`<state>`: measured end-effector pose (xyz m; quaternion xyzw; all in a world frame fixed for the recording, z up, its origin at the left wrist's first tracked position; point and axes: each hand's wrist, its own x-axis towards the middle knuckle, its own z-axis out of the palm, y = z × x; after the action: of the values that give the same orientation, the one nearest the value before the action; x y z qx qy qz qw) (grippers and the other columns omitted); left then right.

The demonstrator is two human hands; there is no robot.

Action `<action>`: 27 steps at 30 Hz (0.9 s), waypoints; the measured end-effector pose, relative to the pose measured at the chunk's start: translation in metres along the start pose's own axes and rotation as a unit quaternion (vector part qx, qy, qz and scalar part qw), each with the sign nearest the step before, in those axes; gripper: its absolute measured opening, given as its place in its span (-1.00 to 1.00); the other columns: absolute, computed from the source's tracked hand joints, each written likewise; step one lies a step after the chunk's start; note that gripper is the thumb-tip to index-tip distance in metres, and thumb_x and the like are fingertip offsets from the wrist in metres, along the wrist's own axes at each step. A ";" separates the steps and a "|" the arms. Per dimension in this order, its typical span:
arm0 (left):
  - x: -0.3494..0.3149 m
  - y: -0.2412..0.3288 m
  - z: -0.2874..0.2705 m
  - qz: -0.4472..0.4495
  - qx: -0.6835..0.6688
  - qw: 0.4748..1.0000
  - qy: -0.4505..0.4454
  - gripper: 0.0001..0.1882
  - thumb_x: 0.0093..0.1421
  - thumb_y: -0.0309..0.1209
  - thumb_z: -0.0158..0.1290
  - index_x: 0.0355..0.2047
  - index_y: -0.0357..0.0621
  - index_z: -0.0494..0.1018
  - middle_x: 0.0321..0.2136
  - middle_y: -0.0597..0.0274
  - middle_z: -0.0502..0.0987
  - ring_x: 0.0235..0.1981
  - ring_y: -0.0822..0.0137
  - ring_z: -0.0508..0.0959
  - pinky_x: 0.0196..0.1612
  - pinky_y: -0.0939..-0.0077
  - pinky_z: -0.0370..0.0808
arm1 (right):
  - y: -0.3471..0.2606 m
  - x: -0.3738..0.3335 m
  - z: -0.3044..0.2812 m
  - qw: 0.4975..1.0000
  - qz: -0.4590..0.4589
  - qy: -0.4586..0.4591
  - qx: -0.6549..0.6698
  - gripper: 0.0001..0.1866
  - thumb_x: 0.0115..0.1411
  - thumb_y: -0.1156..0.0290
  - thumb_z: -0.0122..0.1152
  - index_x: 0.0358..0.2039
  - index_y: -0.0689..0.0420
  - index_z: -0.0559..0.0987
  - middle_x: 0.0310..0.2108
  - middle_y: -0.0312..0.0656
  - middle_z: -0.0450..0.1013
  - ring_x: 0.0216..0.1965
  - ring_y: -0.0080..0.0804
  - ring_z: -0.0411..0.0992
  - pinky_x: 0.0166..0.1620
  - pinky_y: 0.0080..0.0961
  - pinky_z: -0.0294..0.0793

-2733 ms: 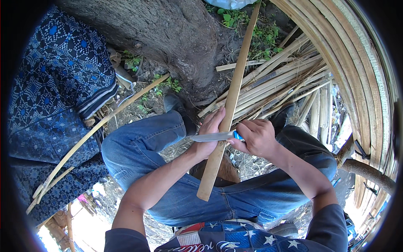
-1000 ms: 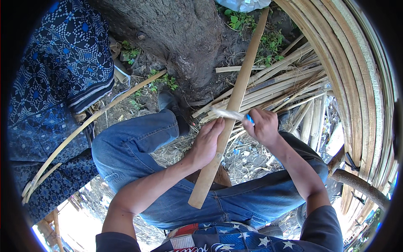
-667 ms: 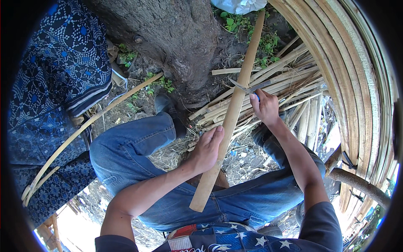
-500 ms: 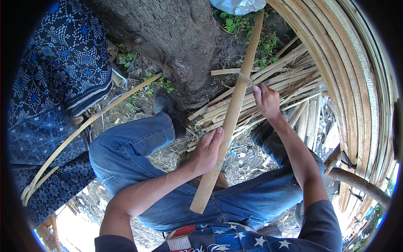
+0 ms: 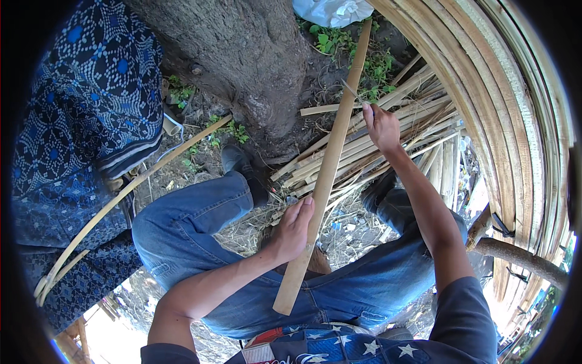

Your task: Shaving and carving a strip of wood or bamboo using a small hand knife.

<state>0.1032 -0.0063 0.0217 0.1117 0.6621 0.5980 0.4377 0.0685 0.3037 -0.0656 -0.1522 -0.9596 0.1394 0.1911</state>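
A long, flat bamboo strip slants from my lap up to the far side, between my knees. My left hand is closed around its lower part, with the thumb along the edge. My right hand grips a knife, whose thin blade lies across the strip's upper part. The knife's handle is mostly hidden in my fist. Under the strip lies a pile of split bamboo strips, with one short piece poking out to the left.
A thick tree trunk rises beyond my feet. Curved bamboo strips are bundled at the right, beside a branch. Blue patterned cloth on a person and a bent bamboo pole are at the left. A white plastic bag lies at the far edge.
The knife has moved a little farther up the strip, and its blade now points more toward the far side. The strip and my left hand have shifted slightly nearer to me.
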 end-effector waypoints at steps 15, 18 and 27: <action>-0.023 -0.018 0.002 -0.136 -0.177 0.973 -0.055 -0.63 0.37 -0.04 -0.32 -0.33 -0.05 0.26 -0.62 0.37 0.26 -0.74 0.54 0.28 -0.68 0.63 0.23 | 0.043 0.019 0.016 0.936 0.307 -0.150 -0.080 -0.27 0.32 -0.14 -0.42 -0.39 0.28 0.55 -0.48 0.23 0.46 -0.31 0.20 0.44 -0.18 -0.01 0.40; -0.013 -0.002 0.000 -0.165 -0.212 0.963 -0.037 -0.65 0.38 -0.08 -0.32 -0.36 -0.05 0.25 -0.65 0.40 0.22 -0.77 0.56 0.21 -0.70 0.65 0.16 | 0.044 0.014 0.018 0.939 0.322 -0.119 -0.026 -0.24 0.31 -0.15 -0.42 -0.38 0.32 0.56 -0.37 0.28 0.46 -0.20 0.23 0.41 -0.08 -0.01 0.33; -0.013 0.025 -0.008 -0.181 -0.227 0.957 -0.009 -0.68 0.39 -0.11 -0.34 -0.39 -0.02 0.23 -0.70 0.43 0.16 -0.82 0.60 0.14 -0.76 0.67 0.06 | -0.047 -0.017 -0.036 0.885 0.403 -0.021 0.230 -0.24 0.29 -0.21 -0.41 -0.68 0.25 0.36 -0.70 -0.13 0.23 -0.57 -0.29 0.22 -0.38 -0.27 0.24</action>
<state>0.0962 -0.0141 0.0492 -0.1074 0.5141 0.6423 0.5583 0.0865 0.2624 -0.0240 -0.4748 -0.7603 0.4244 0.1282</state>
